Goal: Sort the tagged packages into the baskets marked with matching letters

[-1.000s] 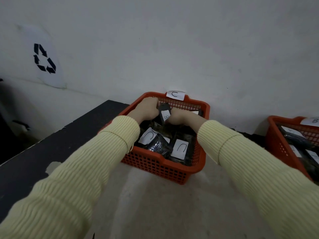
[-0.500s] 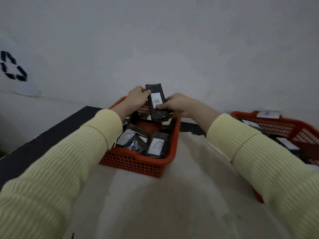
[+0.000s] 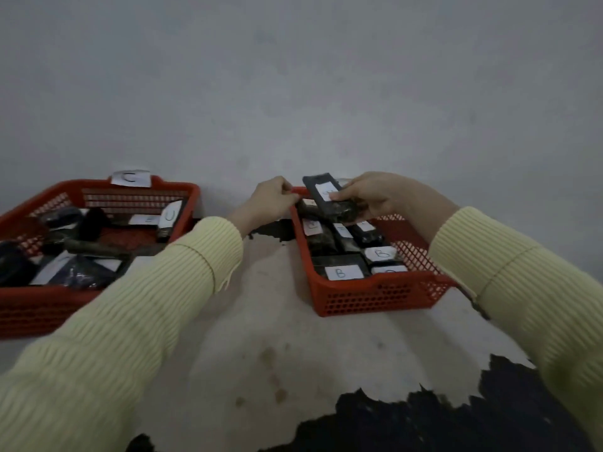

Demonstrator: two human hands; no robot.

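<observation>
Fingers (image 3: pixel 346 192) of the right hand (image 3: pixel 381 199) were found curled round a black package (image 3: pixel 341 210), with the thumb laid across its white tag (image 3: pixel 325 191); the letter on that tag was blurred and could not be read. This package was held tilted in the air, above the far end of the right-hand red basket (image 3: pixel 375 293) and clear of its contents. On the left hand (image 3: pixel 272 200) the fingers (image 3: pixel 286 194) were seen tightly curled, just beside the raised end of the package and at the far left corner of the same basket. Whether they touched or gripped the rim or the package could not be determined. Several black packages were recorded lying flat inside the right-hand basket, two near the front bearing tags marked B (image 3: pixel 340 273). A second red basket (image 3: pixel 32 308) was noted well apart to the left, with a paper label marked C (image 3: pixel 130 177) on its far rim and dark packages (image 3: pixel 81 272) with white tags lying loosely inside. Both baskets were seen standing on a pale table (image 3: pixel 261 353) with worn dark patches, set against a plain grey wall (image 3: pixel 293 93). Pale yellow ribbed sleeves (image 3: pixel 146 305) were observed on both arms.
</observation>
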